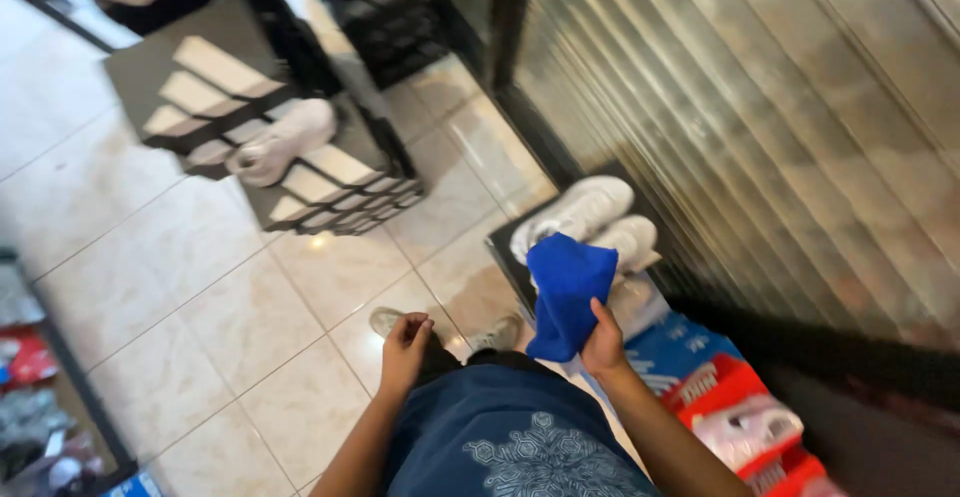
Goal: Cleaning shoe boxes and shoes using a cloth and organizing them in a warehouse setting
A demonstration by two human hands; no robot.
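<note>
My right hand [604, 345] holds a bright blue cloth [566, 291] bunched up in front of me, over a pair of white sneakers [585, 217] that rest on a dark shelf by the ribbed metal shutter. My left hand [405, 348] hangs beside my waist with its fingers curled in and nothing visible in it. Below both hands are my dark blue patterned shirt [520, 437] and my two shoes [440, 325] on the floor tiles.
A black slatted display rack [270, 107] with one white sneaker [283, 141] on it stands ahead on the left. Blue and red shoe boxes [715, 377] are stacked at my right. More shoes line a shelf at the left edge [25, 397]. Glossy beige tiles [200, 297] cover the floor.
</note>
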